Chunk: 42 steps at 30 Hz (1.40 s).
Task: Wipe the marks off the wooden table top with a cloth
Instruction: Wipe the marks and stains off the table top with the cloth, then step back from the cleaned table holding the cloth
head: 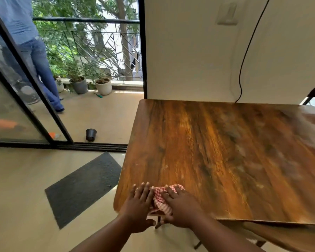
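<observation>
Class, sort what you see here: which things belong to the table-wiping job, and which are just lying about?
Belongs to the job:
wooden table top
checked cloth
left hand and right hand, both pressed on the cloth

Just lying about:
dark floor mat
small black pot on the floor
potted plants on the balcony
black cable on the wall

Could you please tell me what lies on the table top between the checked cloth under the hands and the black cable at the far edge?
Nothing stands there: in the head view only bare table top with pale smudges separates cloth from cable.
</observation>
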Available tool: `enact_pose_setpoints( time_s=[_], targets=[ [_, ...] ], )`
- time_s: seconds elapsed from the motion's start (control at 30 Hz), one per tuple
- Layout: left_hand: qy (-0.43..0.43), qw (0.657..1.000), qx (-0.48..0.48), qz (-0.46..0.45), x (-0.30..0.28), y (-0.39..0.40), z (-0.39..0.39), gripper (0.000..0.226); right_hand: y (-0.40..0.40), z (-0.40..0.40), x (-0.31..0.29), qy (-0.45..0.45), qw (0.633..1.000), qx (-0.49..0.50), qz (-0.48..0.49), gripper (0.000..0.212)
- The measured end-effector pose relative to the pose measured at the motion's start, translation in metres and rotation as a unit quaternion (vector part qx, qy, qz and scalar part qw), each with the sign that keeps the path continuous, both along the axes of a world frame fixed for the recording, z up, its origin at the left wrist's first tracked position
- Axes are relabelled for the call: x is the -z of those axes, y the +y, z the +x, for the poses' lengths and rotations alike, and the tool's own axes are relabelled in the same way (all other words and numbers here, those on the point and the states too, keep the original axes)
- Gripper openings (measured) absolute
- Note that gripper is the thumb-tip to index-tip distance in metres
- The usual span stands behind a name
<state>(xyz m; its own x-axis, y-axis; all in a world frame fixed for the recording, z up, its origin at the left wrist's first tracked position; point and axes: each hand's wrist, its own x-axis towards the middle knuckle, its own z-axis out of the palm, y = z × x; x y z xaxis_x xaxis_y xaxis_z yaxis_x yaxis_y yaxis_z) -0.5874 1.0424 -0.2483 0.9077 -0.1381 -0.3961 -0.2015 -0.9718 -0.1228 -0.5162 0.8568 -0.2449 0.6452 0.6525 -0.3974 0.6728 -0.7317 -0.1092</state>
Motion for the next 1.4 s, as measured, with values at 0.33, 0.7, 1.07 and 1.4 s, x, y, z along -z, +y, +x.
enact_pose_setpoints(
  time_s=[0.33,0.7,1.07,1.4],
  targets=[
    [-0.044,0.996,-0.082,-0.001,0.000,-0.040,-0.035,0.068,-0.023,-0.021,-0.005,-0.081,0.994,-0.070,0.035,0.047],
    [-0.104,0.994,0.019,-0.024,-0.009,-0.072,-0.065,0.068,-0.057,-0.089,-0.021,-0.144,0.983,-0.105,0.032,0.038],
    [-0.151,0.972,0.180,0.002,-0.045,-0.127,-0.152,0.043,-0.111,-0.197,-0.060,-0.012,0.989,0.143,0.049,0.027],
    [0.004,0.982,0.178,-0.057,-0.053,-0.273,-0.169,0.088,-0.262,-0.257,-0.059,-0.037,0.973,0.225,-0.024,0.034]
  ],
)
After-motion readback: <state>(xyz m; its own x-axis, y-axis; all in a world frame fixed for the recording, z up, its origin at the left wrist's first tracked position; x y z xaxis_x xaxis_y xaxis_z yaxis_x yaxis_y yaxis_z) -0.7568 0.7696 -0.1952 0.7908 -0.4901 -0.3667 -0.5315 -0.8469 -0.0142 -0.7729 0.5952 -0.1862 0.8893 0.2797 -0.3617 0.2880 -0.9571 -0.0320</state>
